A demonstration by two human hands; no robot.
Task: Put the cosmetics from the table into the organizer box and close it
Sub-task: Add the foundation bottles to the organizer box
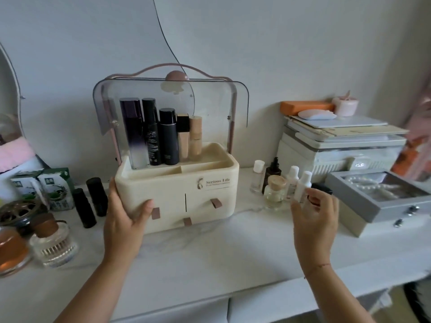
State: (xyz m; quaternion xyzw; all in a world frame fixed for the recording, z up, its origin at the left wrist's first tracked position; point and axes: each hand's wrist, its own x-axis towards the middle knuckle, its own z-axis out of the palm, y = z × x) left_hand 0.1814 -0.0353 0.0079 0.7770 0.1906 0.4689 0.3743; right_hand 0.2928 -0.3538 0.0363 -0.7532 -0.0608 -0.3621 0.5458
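Note:
A cream organizer box (210,190) stands mid-table with its clear lid (210,99) swung up. Several tall bottles (161,134) stand in its back row. My left hand (126,210) presses flat on the box's left front corner. To the right of the box is a cluster of small cosmetics: a clear vial (257,176), a dark dropper bottle (272,171), a small glass jar with a wooden cap (276,190) and two white bottles (302,185). My right hand (314,213) hovers at this cluster with fingers spread, touching nothing that I can see. Two black tubes (91,203) stand left of the box.
A grey jewellery box (377,199) with pearls sits at the right, a white storage case (338,155) with stacked items behind it. On the left are green cartons (56,185), a glass jar (53,243) and an amber jar (11,250). The table's front edge (210,299) is near me.

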